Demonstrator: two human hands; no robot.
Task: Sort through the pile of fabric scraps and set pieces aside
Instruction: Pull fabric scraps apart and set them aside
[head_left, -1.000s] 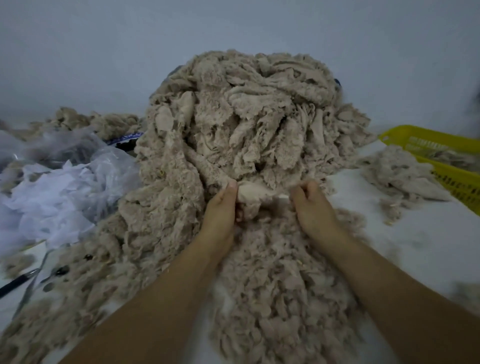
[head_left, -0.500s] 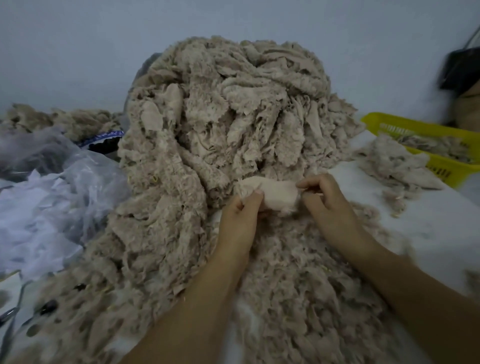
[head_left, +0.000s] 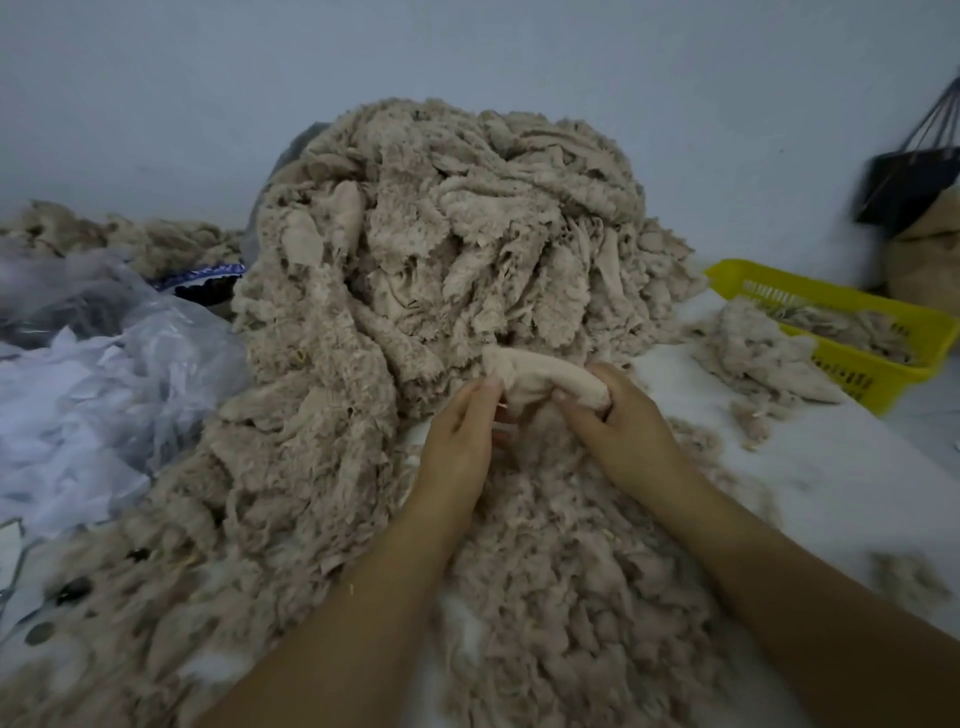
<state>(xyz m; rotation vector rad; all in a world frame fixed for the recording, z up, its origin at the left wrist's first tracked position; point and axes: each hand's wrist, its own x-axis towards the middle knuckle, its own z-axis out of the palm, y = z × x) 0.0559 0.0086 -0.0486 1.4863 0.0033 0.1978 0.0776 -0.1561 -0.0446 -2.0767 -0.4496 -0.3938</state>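
A tall pile of beige fabric scraps (head_left: 447, 249) rises in the middle of the white table (head_left: 831, 478) and spreads down towards me. At its foot I hold one pale beige scrap (head_left: 545, 376) just above the loose scraps. My left hand (head_left: 462, 431) pinches the scrap's left end with its fingertips. My right hand (head_left: 623, 421) grips the right end, fingers curled round it.
A yellow plastic basket (head_left: 841, 332) with scraps stands at the right, a small heap of scraps (head_left: 753, 348) beside it. Crumpled clear plastic and white material (head_left: 88, 374) lie at the left. A dark hanging object (head_left: 914, 176) is at the far right.
Both hands pulled a pale scrap out of the foot of the pile and lifted it; the right hand has closed round its right end. The view shifted slightly right.
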